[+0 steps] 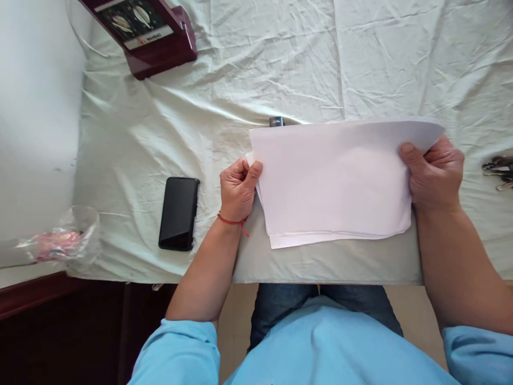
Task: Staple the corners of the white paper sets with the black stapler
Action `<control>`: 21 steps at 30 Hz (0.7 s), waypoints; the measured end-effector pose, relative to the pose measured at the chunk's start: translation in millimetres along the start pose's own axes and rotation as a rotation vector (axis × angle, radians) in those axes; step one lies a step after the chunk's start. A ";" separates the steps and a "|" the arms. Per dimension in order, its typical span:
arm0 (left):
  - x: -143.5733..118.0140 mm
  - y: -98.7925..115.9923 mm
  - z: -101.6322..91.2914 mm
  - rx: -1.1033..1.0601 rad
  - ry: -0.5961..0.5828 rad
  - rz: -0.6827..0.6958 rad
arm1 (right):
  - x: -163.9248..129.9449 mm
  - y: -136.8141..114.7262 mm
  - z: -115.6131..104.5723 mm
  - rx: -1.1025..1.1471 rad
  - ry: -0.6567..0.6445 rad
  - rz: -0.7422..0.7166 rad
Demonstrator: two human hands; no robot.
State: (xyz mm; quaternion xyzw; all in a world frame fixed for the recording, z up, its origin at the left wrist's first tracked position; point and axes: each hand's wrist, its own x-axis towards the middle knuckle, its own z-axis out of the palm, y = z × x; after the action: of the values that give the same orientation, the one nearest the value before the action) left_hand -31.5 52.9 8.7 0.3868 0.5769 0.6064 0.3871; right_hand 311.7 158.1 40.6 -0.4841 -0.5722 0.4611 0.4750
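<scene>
Both left hand [238,188] and right hand [436,174] closed on stacked white paper [334,182], one at each side edge: thumbs on top, fingers curled beneath. Stack right of centre in frame, bottom edges staggered, upper right corner bending. Red string [232,220] around left wrist. Small dark object [276,122], can't make out what, peeking past paper's top edge. Black phone [178,214] left of centre; maroon stand [160,61] upper left; wrinkled pale cloth [280,64] under everything.

Cloth [280,69] is lying free beyond the paper [336,182], past a small black gadget [276,122]; a phone [178,214] is blocking the left, keys [502,168] the right.
</scene>
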 end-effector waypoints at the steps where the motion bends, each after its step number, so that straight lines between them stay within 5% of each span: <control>1: 0.6 -0.1 -0.2 -0.010 -0.021 -0.011 | 0.7 0.5 0.0 0.007 0.019 -0.014; 6: 2.1 2.4 -0.3 0.006 -0.149 -0.042 | 4.5 3.1 -2.9 0.058 0.078 -0.030; 15: 2.9 6.1 4.4 -0.053 -0.016 -0.006 | 2.8 0.0 -7.7 -0.053 0.080 0.051; 21: 5.2 4.2 2.2 -0.125 -0.060 -0.053 | 2.2 -1.5 -15.4 -0.152 -0.043 0.092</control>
State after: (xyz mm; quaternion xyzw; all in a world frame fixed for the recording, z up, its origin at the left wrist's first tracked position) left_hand -31.7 58.4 13.1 0.3647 0.5361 0.6188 0.4435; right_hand 326.6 161.2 44.2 -0.5346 -0.5927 0.4480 0.4027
